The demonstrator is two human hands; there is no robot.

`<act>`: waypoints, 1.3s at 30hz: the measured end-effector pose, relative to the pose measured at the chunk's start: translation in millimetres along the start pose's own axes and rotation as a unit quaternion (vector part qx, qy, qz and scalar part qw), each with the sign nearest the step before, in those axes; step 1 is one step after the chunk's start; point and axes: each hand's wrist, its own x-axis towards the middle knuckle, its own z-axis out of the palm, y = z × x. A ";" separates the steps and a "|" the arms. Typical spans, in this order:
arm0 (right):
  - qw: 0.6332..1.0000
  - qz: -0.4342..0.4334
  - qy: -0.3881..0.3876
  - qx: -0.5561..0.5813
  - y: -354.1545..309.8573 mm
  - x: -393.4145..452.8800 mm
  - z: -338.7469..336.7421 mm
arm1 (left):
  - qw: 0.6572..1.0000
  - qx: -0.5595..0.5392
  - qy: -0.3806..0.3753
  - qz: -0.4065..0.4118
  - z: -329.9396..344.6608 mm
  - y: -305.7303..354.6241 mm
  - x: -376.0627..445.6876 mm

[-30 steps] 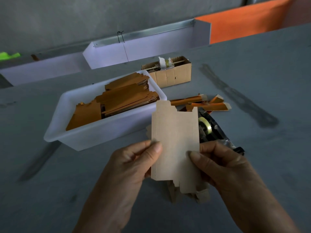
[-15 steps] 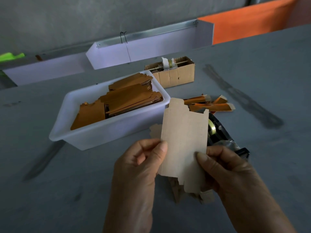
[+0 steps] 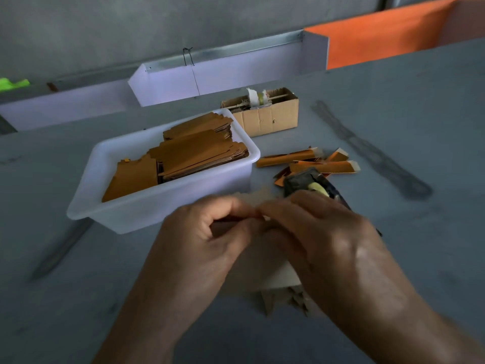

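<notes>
Seen from above, two bare hands meet over a grey desk [image 3: 420, 245]. The left hand [image 3: 199, 253] and the right hand [image 3: 333, 248] both have curled fingers, and their fingertips come together in one shared grip. That grip pinches the top edge of a pale cardboard blank [image 3: 267, 274]. The blank hangs below the grip, between the two palms, and is mostly hidden by them. This part of the view is blurred, so the exact fold of the card cannot be made out.

Directly under the grip, a small loose pile of similar pale card pieces [image 3: 286, 300] lies on the desk, near the wrists.

Just beyond the grip and to its left stands a white plastic tub [image 3: 157, 206]. It holds a stack of flat brown card blanks [image 3: 194, 153], leaning and overlapping.

Just beyond the grip on the right, close behind the right hand's knuckles, sits a dark tape dispenser [image 3: 301, 179] with a yellowish roll of tape [image 3: 319, 187]. Past the dispenser, several folded orange cartons [image 3: 322, 165] lie scattered on the desk.

Farther from the grip, behind the tub, a small open corrugated box [image 3: 270, 118] holds a thin rod with a white roll on it.

Farthest from the grip, a long white trough [image 3: 223, 77] lies along the back edge of the desk. An orange panel [image 3: 380, 40] stands to the right of it.
</notes>
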 end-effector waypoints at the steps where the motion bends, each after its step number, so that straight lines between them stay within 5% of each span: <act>1: 0.998 0.043 -0.020 0.051 -0.2 4.7 -2.0 | 1.000 0.018 0.025 -0.003 -0.4 0.5 0.6; 4: 0.946 0.224 -0.035 0.233 6.2 9.3 -2.4 | 0.984 0.042 0.164 -0.050 -2.5 -14.3 -1.7; 6: 0.895 0.312 -0.021 0.318 13.3 6.2 3.7 | 0.961 -0.100 0.224 -0.126 -2.3 -22.6 -6.1; 9: 0.834 0.381 -0.012 0.400 10.7 -2.5 16.3 | 0.881 -0.417 0.091 -0.206 11.7 -25.7 -14.9; 11: 0.799 0.411 0.001 0.439 4.9 -8.2 24.1 | 0.857 -0.462 0.062 -0.217 23.6 -26.5 -19.2; 20: 0.745 0.423 0.021 0.515 -2.6 -21.2 28.3 | 0.908 -0.347 0.135 -0.191 38.9 -24.9 -17.0; 26: 0.776 0.400 0.020 0.487 -3.8 -27.4 26.2 | 0.925 -0.283 0.158 -0.196 43.4 -22.0 -17.0; 33: 0.956 0.225 0.087 0.165 -3.9 -32.0 31.9 | 0.929 -0.259 0.146 -0.219 42.1 -22.7 -14.1; 39: 0.978 0.142 0.087 0.129 -11.9 -30.7 37.9 | 0.929 -0.251 0.152 -0.226 44.1 -20.2 -12.4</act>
